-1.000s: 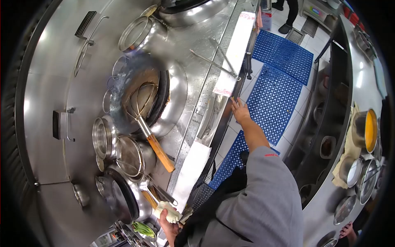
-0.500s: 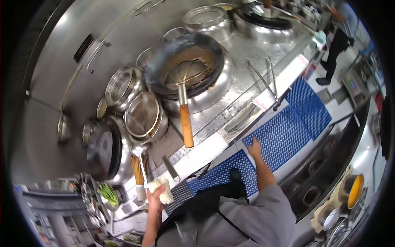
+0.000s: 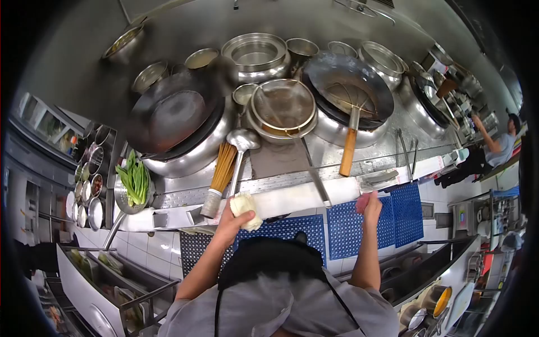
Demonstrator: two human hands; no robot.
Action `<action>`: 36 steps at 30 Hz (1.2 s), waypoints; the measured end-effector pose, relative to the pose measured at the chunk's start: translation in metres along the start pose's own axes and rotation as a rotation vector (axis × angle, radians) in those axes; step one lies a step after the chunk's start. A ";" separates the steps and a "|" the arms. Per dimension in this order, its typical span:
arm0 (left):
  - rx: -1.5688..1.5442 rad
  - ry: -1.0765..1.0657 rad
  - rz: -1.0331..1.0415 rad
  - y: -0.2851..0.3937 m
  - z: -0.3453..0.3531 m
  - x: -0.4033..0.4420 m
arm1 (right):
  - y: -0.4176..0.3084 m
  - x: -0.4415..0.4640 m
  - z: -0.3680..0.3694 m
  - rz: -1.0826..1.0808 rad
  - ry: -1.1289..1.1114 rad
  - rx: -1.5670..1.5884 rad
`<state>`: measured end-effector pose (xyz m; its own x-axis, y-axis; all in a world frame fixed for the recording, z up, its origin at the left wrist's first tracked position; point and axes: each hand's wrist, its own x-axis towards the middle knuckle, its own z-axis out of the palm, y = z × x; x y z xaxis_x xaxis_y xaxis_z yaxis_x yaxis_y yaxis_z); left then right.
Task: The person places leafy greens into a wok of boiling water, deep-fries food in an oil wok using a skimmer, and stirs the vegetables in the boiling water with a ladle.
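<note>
My left hand (image 3: 229,224) is wrapped around a folded cream-white cloth (image 3: 246,211) at the front edge of the stove counter. Just beyond it are a bamboo wok brush (image 3: 223,168) and a steel ladle (image 3: 242,140). My right hand (image 3: 371,210) is closed at the counter's front edge on what looks like a pink piece of cloth (image 3: 362,201); its exact shape is blurred. A long white towel (image 3: 303,199) lies along the edge between my hands. A wire strainer with a wooden handle (image 3: 348,151) rests in the right wok (image 3: 328,73).
The left wok (image 3: 174,115) sits tilted on its burner. Leafy greens (image 3: 135,180) lie in a ladle at left. A strainer (image 3: 283,104) covers a pot in the middle. Tongs (image 3: 405,154) lie at right. A co-worker (image 3: 501,146) stands far right. Blue mats (image 3: 359,227) cover the floor.
My view has swung left and levelled. My right hand has come up to the counter edge and closed at the pink cloth. My left hand still holds the folded cloth.
</note>
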<state>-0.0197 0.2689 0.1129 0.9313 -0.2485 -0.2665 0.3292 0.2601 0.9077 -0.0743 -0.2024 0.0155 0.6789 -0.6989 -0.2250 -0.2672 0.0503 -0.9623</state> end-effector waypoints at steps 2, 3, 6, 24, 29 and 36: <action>-0.027 0.020 -0.019 0.013 -0.010 -0.008 | -0.077 -0.008 0.033 -0.113 0.006 -0.078; -0.014 -0.015 -0.043 0.014 -0.021 -0.009 | -0.109 -0.015 0.059 -0.176 0.025 -0.158; -0.027 -0.115 -0.081 0.011 -0.048 -0.012 | -0.126 0.015 0.116 -0.479 0.001 -0.528; -0.306 0.166 0.054 -0.001 -0.097 -0.040 | -0.220 0.173 0.117 -0.099 0.167 -0.524; -0.316 0.123 0.015 0.000 -0.090 -0.031 | -0.261 0.120 0.139 0.280 -0.140 0.247; -0.166 0.052 0.079 0.017 -0.059 -0.015 | -0.263 0.080 0.134 0.258 -0.247 0.154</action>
<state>-0.0191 0.3327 0.1135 0.9605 -0.1742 -0.2169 0.2722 0.4284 0.8616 0.1421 -0.1756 0.2300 0.7520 -0.4571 -0.4749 -0.3578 0.3219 -0.8766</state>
